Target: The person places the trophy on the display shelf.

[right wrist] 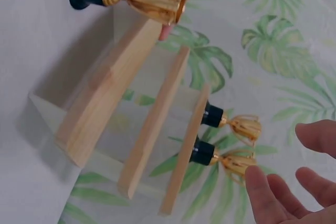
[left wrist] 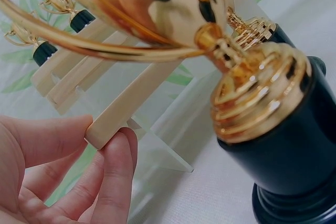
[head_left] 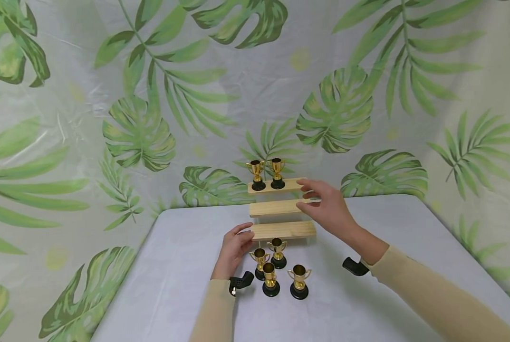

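Observation:
A small three-step stand carries pale wooden boards on clear side panels. My left hand (head_left: 232,249) pinches the left end of the lowest board (head_left: 284,230) between thumb and fingers, as the left wrist view shows up close. Beside the right ends of the upper board (head_left: 292,184) and middle board (head_left: 278,207) is my right hand (head_left: 329,204), fingers loosely bent and apart, holding nothing. Two gold trophy cups with black bases, a left one (head_left: 257,175) and a right one (head_left: 277,173), stand upright on the top board's left half.
Several more trophy cups stand on the white tabletop before the stand, among them a front right one (head_left: 299,282) and a front left one (head_left: 270,279). One trophy cup (left wrist: 268,98) looms close to the left wrist camera. A leaf-patterned cloth (head_left: 255,95) hangs behind the table.

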`<state>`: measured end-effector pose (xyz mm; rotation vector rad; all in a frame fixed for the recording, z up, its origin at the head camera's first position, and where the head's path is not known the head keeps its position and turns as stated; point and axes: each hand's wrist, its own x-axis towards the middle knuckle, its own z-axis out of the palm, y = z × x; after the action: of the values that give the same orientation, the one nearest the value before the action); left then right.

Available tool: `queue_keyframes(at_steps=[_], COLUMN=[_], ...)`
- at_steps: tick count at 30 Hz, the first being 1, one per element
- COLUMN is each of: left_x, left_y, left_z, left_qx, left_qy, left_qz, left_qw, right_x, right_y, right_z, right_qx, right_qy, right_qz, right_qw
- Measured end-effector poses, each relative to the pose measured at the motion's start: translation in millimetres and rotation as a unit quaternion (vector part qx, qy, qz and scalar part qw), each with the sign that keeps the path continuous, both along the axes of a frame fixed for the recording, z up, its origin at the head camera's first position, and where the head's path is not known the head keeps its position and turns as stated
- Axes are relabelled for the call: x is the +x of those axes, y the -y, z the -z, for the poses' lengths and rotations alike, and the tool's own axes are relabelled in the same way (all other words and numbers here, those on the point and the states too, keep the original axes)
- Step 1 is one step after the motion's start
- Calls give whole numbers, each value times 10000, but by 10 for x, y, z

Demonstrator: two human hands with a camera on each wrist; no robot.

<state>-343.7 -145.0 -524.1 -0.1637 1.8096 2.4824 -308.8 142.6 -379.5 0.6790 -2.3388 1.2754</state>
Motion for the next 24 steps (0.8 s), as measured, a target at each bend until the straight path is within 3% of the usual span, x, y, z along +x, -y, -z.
queue_keyframes(at_steps=[18,24], left_x=[-9,-3], left_y=[9,12], left_z=[16,8], left_qx=[-26,-24], left_qy=[5,29], left_qz=[29,57], left_qw=[10000,10000], right_x=[414,529], right_y=[48,65], right_z=[262,330], right_qx=[-606,-477], right_qy=[167,271], right_qz=[-220,-50], right_qw=[9978,9985])
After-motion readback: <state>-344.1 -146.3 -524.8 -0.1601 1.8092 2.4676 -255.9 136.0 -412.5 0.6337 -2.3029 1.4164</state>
